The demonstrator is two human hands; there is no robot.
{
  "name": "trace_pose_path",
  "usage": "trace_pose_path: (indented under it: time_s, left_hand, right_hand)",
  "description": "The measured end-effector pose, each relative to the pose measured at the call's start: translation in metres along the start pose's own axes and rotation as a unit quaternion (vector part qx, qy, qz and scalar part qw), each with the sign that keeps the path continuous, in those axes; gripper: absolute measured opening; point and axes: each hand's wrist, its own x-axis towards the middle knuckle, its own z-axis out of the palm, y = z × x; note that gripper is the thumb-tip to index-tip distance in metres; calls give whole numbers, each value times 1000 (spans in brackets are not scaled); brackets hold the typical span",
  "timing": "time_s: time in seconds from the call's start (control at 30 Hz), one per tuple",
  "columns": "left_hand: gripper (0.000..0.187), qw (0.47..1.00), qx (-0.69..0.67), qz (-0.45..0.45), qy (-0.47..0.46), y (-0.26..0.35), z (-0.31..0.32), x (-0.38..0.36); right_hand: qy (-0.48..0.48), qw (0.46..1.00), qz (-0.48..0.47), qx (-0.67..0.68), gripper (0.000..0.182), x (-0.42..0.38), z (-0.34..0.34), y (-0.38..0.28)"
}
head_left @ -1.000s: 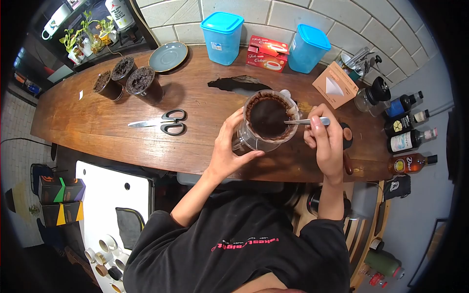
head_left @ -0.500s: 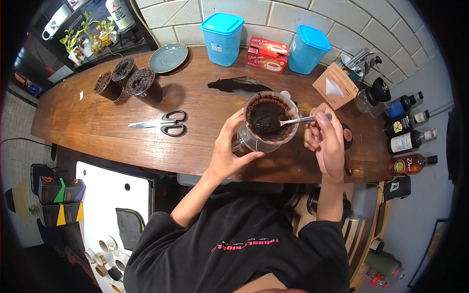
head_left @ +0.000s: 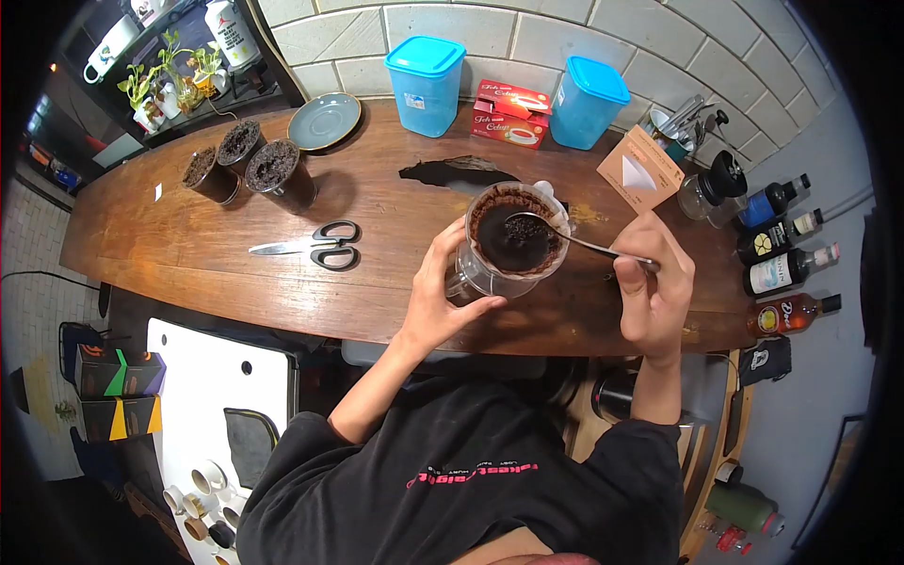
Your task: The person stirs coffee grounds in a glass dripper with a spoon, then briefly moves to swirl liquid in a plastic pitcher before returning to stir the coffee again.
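Note:
My left hand (head_left: 441, 278) is wrapped round the side of a clear glass server (head_left: 490, 282) with a coffee dripper (head_left: 471, 240) on top. A paper filter (head_left: 559, 222) lines the dripper, with dark wet coffee (head_left: 513, 252) in it and grounds stuck round the wall. My right hand (head_left: 654, 282) pinches the handle end of a metal spoon (head_left: 589, 246). The spoon's bowl is over the coffee inside the dripper, with dark grounds at it.
Scissors (head_left: 334, 245) lie left of the server, with several cups of dark grounds (head_left: 273, 165) beyond. A grey plate (head_left: 325, 121), blue-lidded containers (head_left: 426, 89) and a red tea box (head_left: 509, 115) line the wall. A brown filter box (head_left: 641, 169) and several bottles (head_left: 779, 272) stand right.
My right hand has moved right and toward me and turned. The spoon has swung to a new slant, its bowl shifting left and away from me. My left hand stays on the server.

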Motion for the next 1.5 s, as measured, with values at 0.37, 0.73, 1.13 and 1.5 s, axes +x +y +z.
trace_pose_path:
  time_s: [0.37, 0.73, 1.13, 1.5]
  left_hand:
    - [89, 1000, 4, -3, 3, 2, 0, -1]
    - [91, 1000, 3, -20, -4, 2, 0, -1]
    - [91, 1000, 2, -19, -3, 1, 0, -1]
    - [92, 1000, 2, -18, -5, 2, 0, -1]
  right_hand:
    - [-151, 987, -31, -39, 14, 0, 0, -10]
    - [-152, 987, -15, -60, 10, 5, 9, 2]
    - [-91, 984, -54, -140, 12, 12, -2, -7]
    - [-144, 988, -7, -48, 9, 10, 12, 1]
